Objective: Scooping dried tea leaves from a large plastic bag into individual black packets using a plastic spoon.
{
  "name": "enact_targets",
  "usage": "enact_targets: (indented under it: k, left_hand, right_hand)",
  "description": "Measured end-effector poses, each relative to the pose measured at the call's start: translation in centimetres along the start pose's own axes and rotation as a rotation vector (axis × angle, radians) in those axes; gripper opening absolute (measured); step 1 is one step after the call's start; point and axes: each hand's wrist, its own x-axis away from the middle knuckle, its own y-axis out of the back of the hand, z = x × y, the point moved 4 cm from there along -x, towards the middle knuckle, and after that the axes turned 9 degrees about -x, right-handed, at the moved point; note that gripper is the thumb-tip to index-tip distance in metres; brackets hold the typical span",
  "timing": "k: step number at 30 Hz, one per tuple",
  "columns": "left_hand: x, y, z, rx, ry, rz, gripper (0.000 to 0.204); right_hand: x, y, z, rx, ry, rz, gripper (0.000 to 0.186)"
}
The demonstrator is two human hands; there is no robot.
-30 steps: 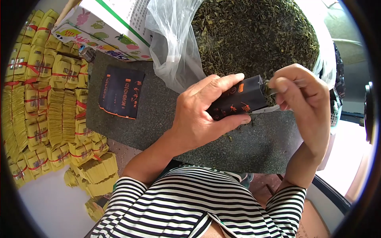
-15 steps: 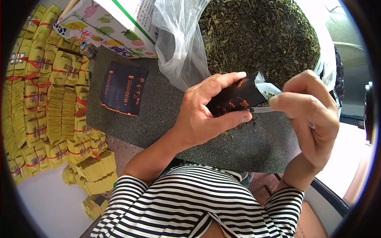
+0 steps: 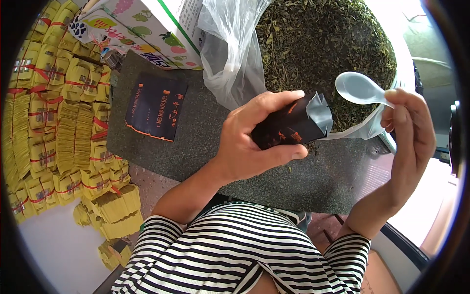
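Closed around a black foil pouch [image 3: 280, 128] with orange print, my left hand [image 3: 247, 134] holds it tilted, its silvery mouth gaping toward the right. My right hand [image 3: 410, 127] pinches the handle of a translucent plastic spoon [image 3: 360, 88]. The spoon's bowl looks bare and hangs over a big heap of dried leaves [image 3: 323, 49], apart from the pouch. A clear plastic bag [image 3: 232, 54] surrounds the heap. How full the pouch is cannot be seen.
Another black pouch or sheet [image 3: 155, 107] lies flat on the dark speckled table [image 3: 205, 127]. Behind it stands a white box [image 3: 147, 34] with fruit pictures. At the left, many yellow packet bundles [image 3: 44, 112] tied with red ribbon are stacked.
The spoon has come out of the pouch's mouth and moved right and up over the leaves with my right hand. My left hand keeps the pouch in nearly the same place.
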Motion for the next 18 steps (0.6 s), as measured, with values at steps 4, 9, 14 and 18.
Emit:
enact_targets:
  k: [4, 9, 14, 18]
  left_hand:
    - [0.8, 1.3, 0.0, -0.063, -0.118, -0.054, 0.073]
    - [1.2, 2.3, 0.4, 0.007, -0.004, -0.225, 0.065]
    - [1.9, 2.8, 0.6, -0.11, -0.049, -0.075, 0.074]
    - [1.8, 2.8, 0.3, -0.14, -0.039, -0.094, 0.074]
  right_hand:
    - [-0.3, -1.6, -3.0, 0.151, -0.241, 0.019, 0.014]
    - [-0.4, -3.8, -6.1, 0.334, -0.417, 0.263, 0.013]
    - [-0.9, -7.1, -9.8, 0.048, -0.458, 0.139, 0.017]
    - [-0.9, -7.1, -10.1, -0.078, -0.451, 0.042, 0.019]
